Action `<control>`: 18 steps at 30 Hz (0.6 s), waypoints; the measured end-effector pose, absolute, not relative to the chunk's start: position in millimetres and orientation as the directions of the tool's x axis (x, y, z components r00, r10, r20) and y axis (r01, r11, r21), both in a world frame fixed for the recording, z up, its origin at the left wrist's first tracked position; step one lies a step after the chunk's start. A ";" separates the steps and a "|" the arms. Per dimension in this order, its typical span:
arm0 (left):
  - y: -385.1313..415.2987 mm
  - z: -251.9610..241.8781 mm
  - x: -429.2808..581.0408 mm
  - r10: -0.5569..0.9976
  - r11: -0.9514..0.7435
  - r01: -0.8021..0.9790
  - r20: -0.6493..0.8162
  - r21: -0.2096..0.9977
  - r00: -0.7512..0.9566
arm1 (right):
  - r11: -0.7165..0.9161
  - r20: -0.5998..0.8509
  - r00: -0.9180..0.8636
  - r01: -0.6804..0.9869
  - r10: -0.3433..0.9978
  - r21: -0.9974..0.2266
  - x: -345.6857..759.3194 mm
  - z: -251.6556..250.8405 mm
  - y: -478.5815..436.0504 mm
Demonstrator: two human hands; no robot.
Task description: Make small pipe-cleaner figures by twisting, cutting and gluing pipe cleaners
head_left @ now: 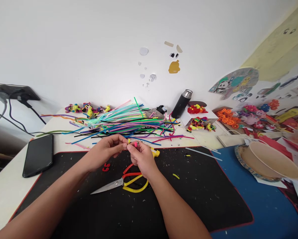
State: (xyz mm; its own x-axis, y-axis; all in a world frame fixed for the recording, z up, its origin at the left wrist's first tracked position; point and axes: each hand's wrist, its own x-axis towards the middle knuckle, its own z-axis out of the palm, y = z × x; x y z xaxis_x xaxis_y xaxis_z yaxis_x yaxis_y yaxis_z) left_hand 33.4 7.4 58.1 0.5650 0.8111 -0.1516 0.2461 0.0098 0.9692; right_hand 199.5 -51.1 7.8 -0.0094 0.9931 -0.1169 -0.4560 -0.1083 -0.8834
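My left hand (111,147) and my right hand (143,157) meet over the back of the black mat, thumbs and forefingers pinched together. Between them shows a small pipe cleaner piece (136,144), pink with a bit of yellow near the fingertips; most of it is covered by my fingers. Just below the right hand lie scissors (117,183) with red and yellow handles, blades pointing left. A yellow glue gun (155,152) is partly hidden behind that hand. Red curled pipe cleaner pieces (105,167) rest under my left wrist.
A pile of colourful pipe cleaners (124,121) spreads behind the mat (188,199). A black thermos (181,104) stands near a white box with finished figures (198,123). At left lies a phone (38,155); at right, a round basket (275,161). Yellow scraps (176,176) dot the mat.
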 end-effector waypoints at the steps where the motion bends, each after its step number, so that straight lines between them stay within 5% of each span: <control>1: 6.8 58.9 34.3 0.811 0.026 0.237 -0.159 0.971 0.564 | -0.117 -0.123 -0.017 -0.460 0.992 -0.880 199.5 8.5 -51.3; 12: 10.2 49.9 30.6 0.737 0.234 0.138 -0.268 0.962 0.621 | -0.165 -0.139 -0.091 -0.463 0.986 -0.871 199.3 9.7 -52.9; 18: 9.3 55.9 32.9 0.777 0.116 0.215 -0.223 0.970 0.588 | -0.155 -0.150 -0.049 -0.478 0.987 -0.865 199.9 8.0 -51.0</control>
